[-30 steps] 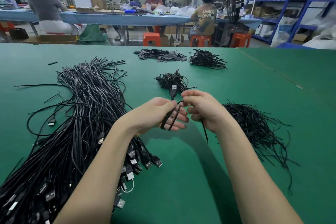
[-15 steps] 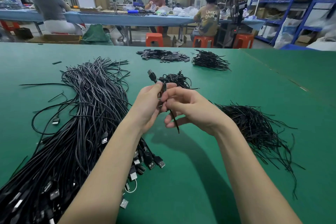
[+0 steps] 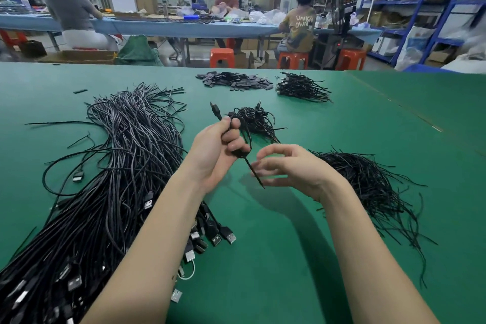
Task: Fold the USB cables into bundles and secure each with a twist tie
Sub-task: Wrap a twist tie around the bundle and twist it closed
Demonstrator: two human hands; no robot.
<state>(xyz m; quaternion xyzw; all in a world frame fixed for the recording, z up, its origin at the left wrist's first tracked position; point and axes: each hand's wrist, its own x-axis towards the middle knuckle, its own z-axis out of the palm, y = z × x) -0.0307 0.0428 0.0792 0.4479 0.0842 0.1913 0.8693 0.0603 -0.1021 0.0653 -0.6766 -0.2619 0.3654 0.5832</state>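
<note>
Left hand (image 3: pixel 218 150) up off the table, fingers curled tight round a folded cable (image 3: pixel 238 137), its plug (image 3: pixel 215 110) poking up and away past the thumb. Out from under those fingers a twist tie (image 3: pixel 253 171) wraps the bundle, and its twisted tail slants down toward the right hand (image 3: pixel 292 168). That hand sits just beside, fingers loosely bent and spread, blurred at the tips; the tail crosses in front of the fingertips, but whether they actually touch it cannot be told, and nothing is plainly pinched. Just beyond the left knuckles lies a small pile of bundles (image 3: pixel 259 122), already tied. Past the right wrist, out to the right, spreads a loose heap of ties (image 3: pixel 368 184), strands trailing toward the near edge. On the other side, left of the left forearm, the big cable heap (image 3: pixel 110 179) runs from the far table down to the near-left corner, USB plugs (image 3: pixel 221 237) fanning out right beneath that forearm. All of it rests on the green table (image 3: pixel 289 258). Farther out from the fingers, toward the table's back edge, sit a flat pile of small dark pieces (image 3: pixel 236 81) and next to it another black bundle pile (image 3: pixel 302 88). Beyond the table, people sit at a blue bench (image 3: pixel 157 27), orange stools (image 3: pixel 222 58) below, blue shelving (image 3: pixel 431 0) at far right.
</note>
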